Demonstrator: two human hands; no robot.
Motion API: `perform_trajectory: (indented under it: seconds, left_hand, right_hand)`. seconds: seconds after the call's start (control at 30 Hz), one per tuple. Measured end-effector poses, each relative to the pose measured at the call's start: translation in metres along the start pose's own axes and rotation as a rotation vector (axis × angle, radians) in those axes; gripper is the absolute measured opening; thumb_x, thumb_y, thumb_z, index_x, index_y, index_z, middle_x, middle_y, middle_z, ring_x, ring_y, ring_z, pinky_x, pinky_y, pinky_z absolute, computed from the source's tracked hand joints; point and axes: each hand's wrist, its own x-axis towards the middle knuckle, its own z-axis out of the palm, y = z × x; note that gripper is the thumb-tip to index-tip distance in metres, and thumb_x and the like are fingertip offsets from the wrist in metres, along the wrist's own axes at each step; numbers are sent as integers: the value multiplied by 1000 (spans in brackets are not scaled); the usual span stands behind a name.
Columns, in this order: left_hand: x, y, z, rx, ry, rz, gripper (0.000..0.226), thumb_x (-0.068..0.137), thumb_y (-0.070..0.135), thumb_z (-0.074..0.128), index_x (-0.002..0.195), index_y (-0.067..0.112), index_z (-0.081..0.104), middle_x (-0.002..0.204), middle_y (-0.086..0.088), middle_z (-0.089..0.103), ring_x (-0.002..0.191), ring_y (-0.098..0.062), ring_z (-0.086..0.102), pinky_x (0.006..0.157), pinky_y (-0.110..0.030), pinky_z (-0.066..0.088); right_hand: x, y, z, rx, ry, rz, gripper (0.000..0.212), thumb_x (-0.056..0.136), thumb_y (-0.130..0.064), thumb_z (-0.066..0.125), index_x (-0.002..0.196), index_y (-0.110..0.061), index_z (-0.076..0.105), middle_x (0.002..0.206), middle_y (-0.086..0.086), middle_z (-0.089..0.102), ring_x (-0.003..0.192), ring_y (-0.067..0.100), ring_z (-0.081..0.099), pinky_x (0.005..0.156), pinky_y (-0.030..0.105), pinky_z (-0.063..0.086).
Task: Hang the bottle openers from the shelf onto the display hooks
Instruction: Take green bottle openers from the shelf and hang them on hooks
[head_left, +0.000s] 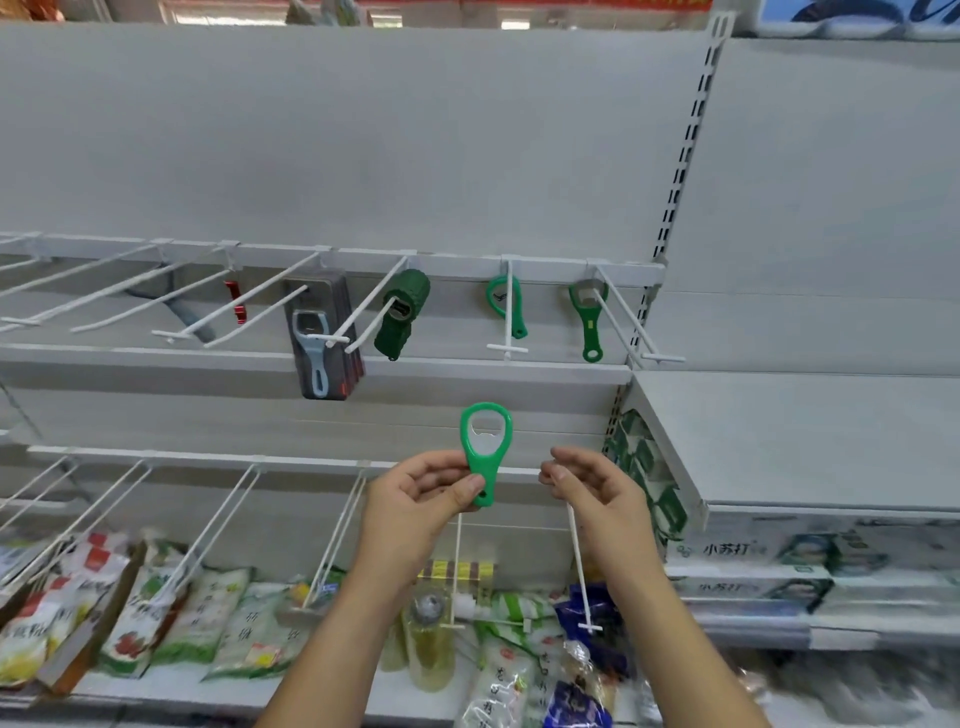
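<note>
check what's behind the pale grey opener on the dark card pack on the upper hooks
More dark card packs stacked behind the front pack on the same white wire hook; only their side edges show. Their fronts, and any openers on them, are covered.

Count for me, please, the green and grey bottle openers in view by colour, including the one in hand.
Bright green: 3, the held opener, the loop opener, the metal-headed opener
Dark green: 1, the ribbed opener
Grey: 1, the carded opener
Total: 5
</note>
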Motion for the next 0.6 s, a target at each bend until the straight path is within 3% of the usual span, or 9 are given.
perform_trajectory:
  seconds: [0.3,0.6]
  left_hand:
    - [-5,20,10,40,-20,75,23,81,-4,75,99,9,74,88,-5,79,80,-14,75,70,-22,60]
    - [9,36,21,-59,11,97,22,85,-7,70,99,9,71,84,-5,78,79,-18,76,71,-28,62]
  right_hand:
    - [-5,-8,-3,-2,-26,-35,19,92,-11,69,104,-24,75,99,3,76,98,20,72,92,41,58]
    - [-9,-11,-5,24,-15,-34,19,91,-8,69,103,-22,74,97,6,76,96,23,72,89,36,58]
